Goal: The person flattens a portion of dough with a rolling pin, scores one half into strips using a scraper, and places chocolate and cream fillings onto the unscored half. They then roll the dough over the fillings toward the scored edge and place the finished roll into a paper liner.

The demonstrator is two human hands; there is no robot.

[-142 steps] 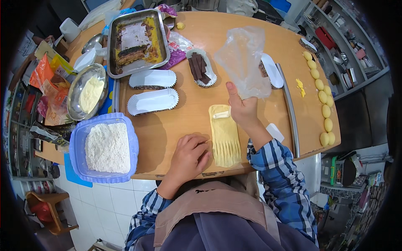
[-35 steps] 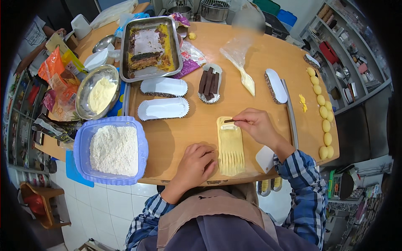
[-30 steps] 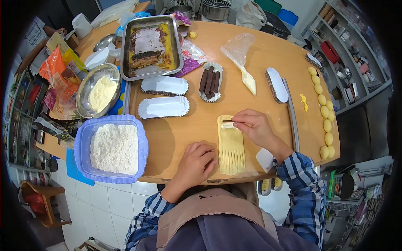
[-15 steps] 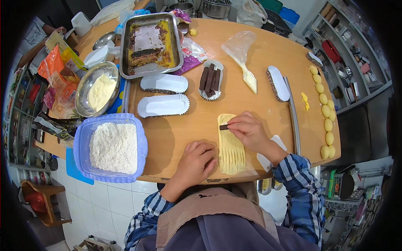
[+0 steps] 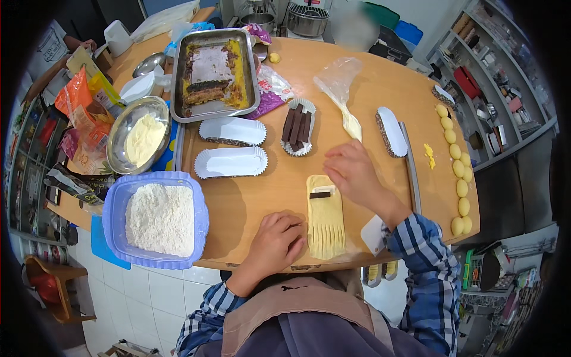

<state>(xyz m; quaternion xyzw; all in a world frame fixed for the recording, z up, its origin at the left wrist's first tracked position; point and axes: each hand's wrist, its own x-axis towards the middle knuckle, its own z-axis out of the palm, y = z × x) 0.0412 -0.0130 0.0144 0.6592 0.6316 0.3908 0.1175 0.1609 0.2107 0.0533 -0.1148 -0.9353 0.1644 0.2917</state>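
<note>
A flat sheet of yellow dough [image 5: 326, 217] lies in front of me, its near half cut into narrow strips. Across its far half rests a dark chocolate stick [image 5: 320, 194], just below a pale cream line [image 5: 325, 188]. My right hand [image 5: 355, 178] is raised beyond the dough's far right corner, empty, thumb and fingers slightly apart. Near its fingers is the tip of a piping bag [image 5: 351, 123] with pale filling. Left of the dough, my left hand [image 5: 275, 241] sits on the table with loosely bent fingers, holding nothing. A paper case [image 5: 307, 146] contains several more chocolate sticks.
Two white paper cases [image 5: 231, 163] and a metal baking tray [image 5: 254, 89] stand farther left. Nearer are a purple tub of flour [image 5: 201, 223] and a steel bowl [image 5: 113, 146]. On the right lie a metal rod [image 5: 413, 172], a white scraper [image 5: 373, 235] and several dough balls [image 5: 461, 188].
My right hand has set the chocolate stick down on the dough, let go and moved away toward the piping bag. My left hand stays beside the dough.
</note>
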